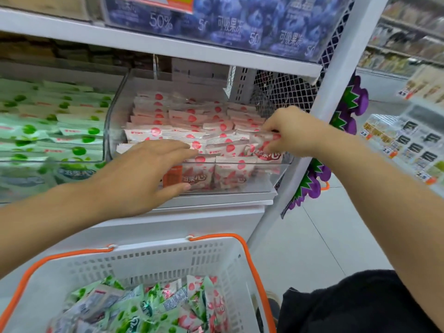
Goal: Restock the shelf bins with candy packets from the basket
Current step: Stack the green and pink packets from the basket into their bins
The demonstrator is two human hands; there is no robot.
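Packets point(192, 131) with pink strawberry print fill the clear shelf bin point(276, 181) almost to its front wall. The right hand point(292, 131) pinches one such packet point(266, 146) at the bin's front right corner, fingers curled around its top edge. The left hand point(144, 174) reaches over the front wall, fingers straight and holding nothing, tips on the front row. The basket point(168, 258) sits below the shelf, with green and pink packets mixed in its bottom. To do this well, slide the pinched packet upright into the corner gap while the flat hand steadies the neighbouring row, then pick only pink ones for this bin.
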